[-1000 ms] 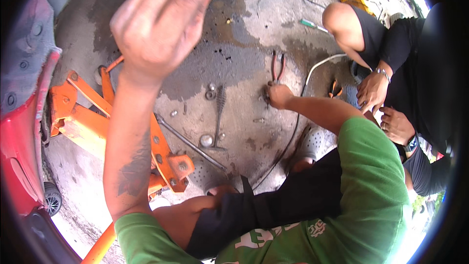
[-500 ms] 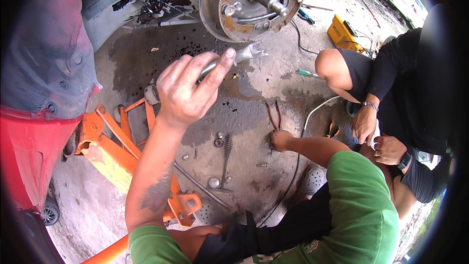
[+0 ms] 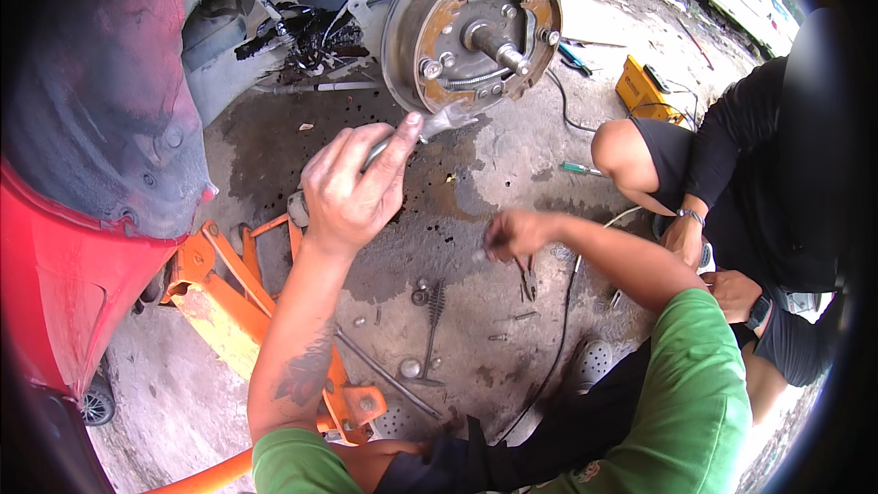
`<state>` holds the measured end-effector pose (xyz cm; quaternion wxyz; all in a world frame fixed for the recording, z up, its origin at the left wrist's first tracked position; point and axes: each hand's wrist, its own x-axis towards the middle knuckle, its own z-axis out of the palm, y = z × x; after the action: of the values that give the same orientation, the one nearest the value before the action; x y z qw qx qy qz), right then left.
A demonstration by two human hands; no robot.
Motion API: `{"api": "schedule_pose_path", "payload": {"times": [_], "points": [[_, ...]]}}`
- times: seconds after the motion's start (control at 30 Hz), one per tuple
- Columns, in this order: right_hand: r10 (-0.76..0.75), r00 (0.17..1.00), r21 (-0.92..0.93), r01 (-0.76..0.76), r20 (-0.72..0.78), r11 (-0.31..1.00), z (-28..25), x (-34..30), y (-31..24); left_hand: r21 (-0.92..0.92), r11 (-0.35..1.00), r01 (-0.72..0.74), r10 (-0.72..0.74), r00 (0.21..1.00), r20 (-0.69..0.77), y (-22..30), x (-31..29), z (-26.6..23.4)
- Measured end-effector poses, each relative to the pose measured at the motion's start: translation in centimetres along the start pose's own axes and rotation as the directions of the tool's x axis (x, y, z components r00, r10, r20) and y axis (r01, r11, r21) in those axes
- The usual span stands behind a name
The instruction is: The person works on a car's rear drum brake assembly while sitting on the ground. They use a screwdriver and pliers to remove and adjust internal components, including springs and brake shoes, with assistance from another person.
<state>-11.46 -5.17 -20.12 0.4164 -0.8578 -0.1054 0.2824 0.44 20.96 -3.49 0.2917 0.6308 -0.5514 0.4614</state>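
My left hand point(image 3: 352, 187) is raised below the brake assembly, its fingers wrapped round a grey metal tool with a forked end point(image 3: 448, 119). The fork points toward the lower rim of the brake backing plate point(image 3: 395, 46); from this view I cannot tell whether they touch. Rusty brake shoes point(image 3: 439, 27) and a central spindle point(image 3: 498, 48) show on that plate. My right hand point(image 3: 517, 236) hovers over the floor, its fingers curled and smeared by motion. Just below it lie red-handled pliers point(image 3: 529, 282), their handles partly hidden by the hand.
An orange floor jack point(image 3: 219, 320) stands left beside a red car panel point(image 3: 64, 284). A spring on a rod point(image 3: 435, 311), a metal rod point(image 3: 389, 373) and several small parts lie on the floor. At right a person in black point(image 3: 741, 183) crouches near a yellow box point(image 3: 645, 91).
My right hand has come up off the floor by the pliers and moved slightly left, uncovering their jaws. My left hand still holds the forked tool. The whole view has shifted a little.
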Motion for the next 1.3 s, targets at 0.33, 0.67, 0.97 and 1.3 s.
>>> {"api": "schedule_pose_path", "payload": {"times": [0.33,0.67,0.97,1.3], "points": [[-0.443,0.568,0.127,0.701,-0.694,0.701,-11.0,-7.9,-16.3,0.027,1.000,0.012,-0.011,0.999,-0.030,-0.6,2.9,-1.6],[-0.469,0.498,0.009,0.692,-0.729,0.722,-10.5,-7.9,-16.5,-0.044,0.992,0.119,-0.103,0.959,0.263,1.9,6.2,-2.7],[-0.459,0.484,-0.031,0.662,-0.745,0.749,-11.0,-8.8,-15.7,-0.148,0.968,0.205,-0.158,0.946,0.282,2.7,7.2,-2.1],[-0.438,0.442,0.050,0.746,-0.783,0.664,-11.0,-9.0,-15.4,-0.160,0.945,0.286,-0.214,0.908,0.359,3.3,8.0,-1.3]]}}
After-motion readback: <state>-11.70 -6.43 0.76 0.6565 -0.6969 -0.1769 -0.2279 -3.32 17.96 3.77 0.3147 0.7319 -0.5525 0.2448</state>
